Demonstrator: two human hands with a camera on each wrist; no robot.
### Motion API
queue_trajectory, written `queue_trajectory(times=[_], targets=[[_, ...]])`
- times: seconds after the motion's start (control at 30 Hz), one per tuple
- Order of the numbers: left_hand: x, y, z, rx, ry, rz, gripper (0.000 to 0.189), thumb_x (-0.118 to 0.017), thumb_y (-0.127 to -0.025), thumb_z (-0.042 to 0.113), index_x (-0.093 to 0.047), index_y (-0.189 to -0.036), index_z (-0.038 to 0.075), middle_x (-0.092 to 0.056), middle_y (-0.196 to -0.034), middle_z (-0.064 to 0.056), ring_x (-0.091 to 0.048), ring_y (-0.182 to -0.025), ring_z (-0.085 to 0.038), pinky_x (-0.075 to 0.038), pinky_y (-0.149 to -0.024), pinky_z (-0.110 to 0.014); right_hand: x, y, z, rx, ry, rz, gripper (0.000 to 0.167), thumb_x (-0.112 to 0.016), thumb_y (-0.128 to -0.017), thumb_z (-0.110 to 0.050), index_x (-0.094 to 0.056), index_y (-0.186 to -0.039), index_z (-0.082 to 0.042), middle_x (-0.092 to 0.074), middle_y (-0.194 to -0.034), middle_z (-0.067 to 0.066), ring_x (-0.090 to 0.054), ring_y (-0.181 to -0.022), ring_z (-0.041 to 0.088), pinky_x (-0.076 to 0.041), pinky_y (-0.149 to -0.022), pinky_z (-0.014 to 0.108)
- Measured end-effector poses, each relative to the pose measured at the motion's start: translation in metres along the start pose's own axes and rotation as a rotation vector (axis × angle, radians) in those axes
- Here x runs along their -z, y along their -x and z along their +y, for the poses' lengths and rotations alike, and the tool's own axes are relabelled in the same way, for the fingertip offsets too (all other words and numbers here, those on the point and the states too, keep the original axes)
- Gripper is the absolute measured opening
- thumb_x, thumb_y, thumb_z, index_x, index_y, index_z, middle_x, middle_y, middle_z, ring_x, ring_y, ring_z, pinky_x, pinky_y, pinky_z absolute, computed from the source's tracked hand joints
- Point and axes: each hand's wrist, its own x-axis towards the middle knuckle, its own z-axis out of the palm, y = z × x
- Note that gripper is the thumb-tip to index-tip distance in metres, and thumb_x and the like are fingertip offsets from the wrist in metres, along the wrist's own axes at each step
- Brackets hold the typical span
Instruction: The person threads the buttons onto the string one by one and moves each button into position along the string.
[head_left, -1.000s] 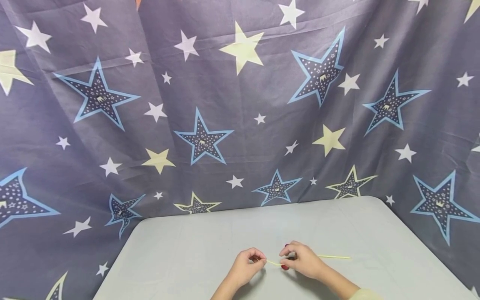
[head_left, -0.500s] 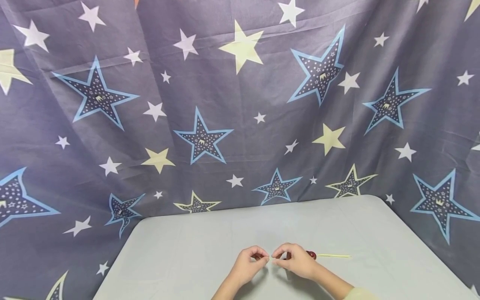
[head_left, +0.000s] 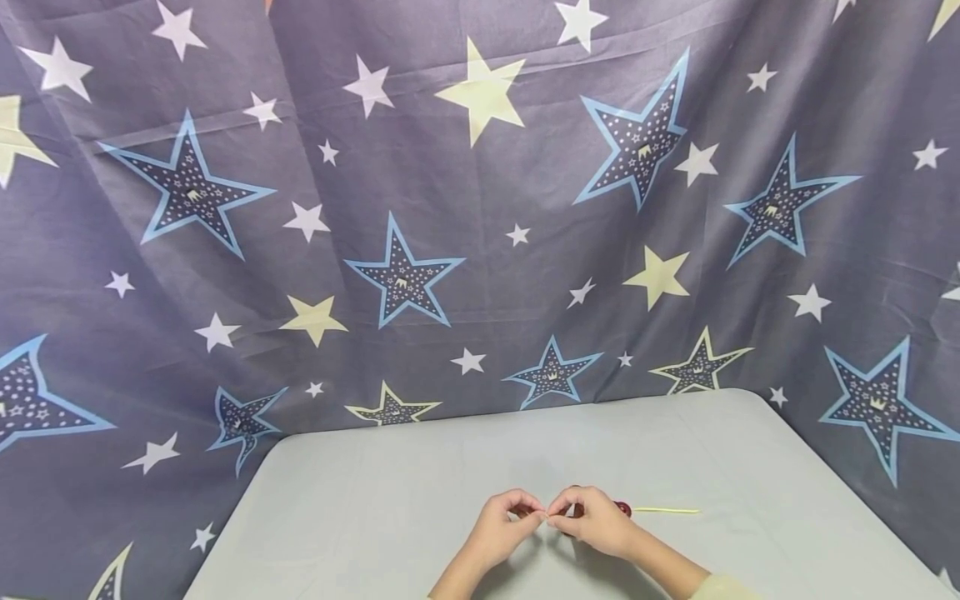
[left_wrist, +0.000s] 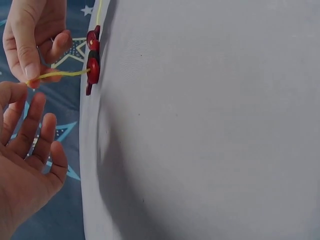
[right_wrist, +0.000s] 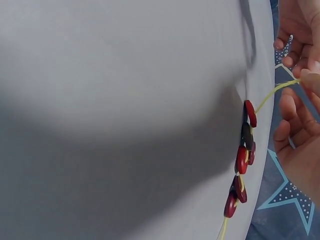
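Note:
My left hand (head_left: 498, 529) and right hand (head_left: 596, 523) meet fingertip to fingertip low in the head view. Between them they pinch one end of a yellow string (left_wrist: 62, 74), its tip hidden by the fingers. Strung along it are several flat, glossy red and dark buttons (right_wrist: 242, 160), lying in a row by the table's edge in the right wrist view. From the head view my right hand covers most of that row; one red button (head_left: 622, 507) shows past its wrist side. In the left wrist view the string rises from the nearest red button (left_wrist: 93, 71) to the fingers.
Beyond the button row, the string's other end (head_left: 667, 510) lies straight out to the right on the pale grey table (head_left: 375, 508). Dark cloth (head_left: 495, 208) printed with stars hangs behind the table and along both sides.
My right hand has moved left off the buttons, exposing a red one behind it. My left hand has shifted slightly right, and the fingertips, apart half a second ago, now meet.

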Motion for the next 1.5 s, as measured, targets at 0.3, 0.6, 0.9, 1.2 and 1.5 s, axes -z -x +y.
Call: queue_trajectory(times=[0.3,0.6,0.9,1.2,1.5], targets=[[0.001,-0.011,-0.016,0.043,-0.019,0.027,0.024,-0.063,-0.087,0.035,-0.068,-0.087,0.012,-0.066,-0.08,0.002,-0.053,-0.074,-0.001,-0.043,-0.065,-0.02,0.009,0.006,0.005,0.04,-0.023,-0.029,0.009,-0.067,-0.085,-0.016,-0.067,-0.085,-0.007,-0.065,-0.08,0.004,-0.055,-0.057,0.003,-0.045,-0.051,0.018],[-0.008,-0.033,-0.019,0.019,-0.063,0.054,0.016,-0.067,-0.085,0.024,-0.068,-0.09,0.009,-0.068,-0.082,-0.002,-0.053,-0.07,-0.002,-0.045,-0.062,-0.017,0.018,0.016,0.006,0.041,-0.002,-0.043,0.011,-0.067,-0.084,-0.014,-0.068,-0.083,-0.004,-0.069,-0.083,0.008,-0.051,-0.066,-0.003,-0.043,-0.059,0.017],[-0.026,-0.051,-0.013,0.013,-0.3,0.025,0.017,-0.069,-0.082,0.02,-0.068,-0.095,0.009,-0.067,-0.089,-0.006,-0.059,-0.074,-0.011,-0.045,-0.067,-0.021,0.024,0.022,0.005,0.018,-0.025,-0.059,0.011,-0.065,-0.086,-0.015,-0.066,-0.084,-0.005,-0.066,-0.081,0.009,-0.047,-0.059,-0.002,-0.042,-0.052,0.018],[-0.042,-0.064,-0.017,-0.002,-0.417,0.037,0.021,-0.071,-0.079,0.019,-0.069,-0.097,0.009,-0.067,-0.09,-0.003,-0.061,-0.083,-0.017,-0.048,-0.075,-0.028,0.025,0.022,0.01,0.064,-0.004,-0.043,0.011,-0.067,-0.085,-0.017,-0.067,-0.084,-0.005,-0.064,-0.077,0.004,-0.044,-0.056,-0.006,-0.04,-0.049,0.016],[-0.049,-0.065,-0.016,0.039,-0.553,0.03,0.022,-0.073,-0.078,0.028,-0.07,-0.096,0.016,-0.063,-0.088,0.002,-0.054,-0.084,-0.015,-0.043,-0.074,-0.032,0.026,0.024,0.01,0.048,0.001,-0.029,0.011,-0.067,-0.085,-0.016,-0.067,-0.084,-0.005,-0.064,-0.076,0.004,-0.045,-0.055,-0.005,-0.041,-0.048,0.018]])
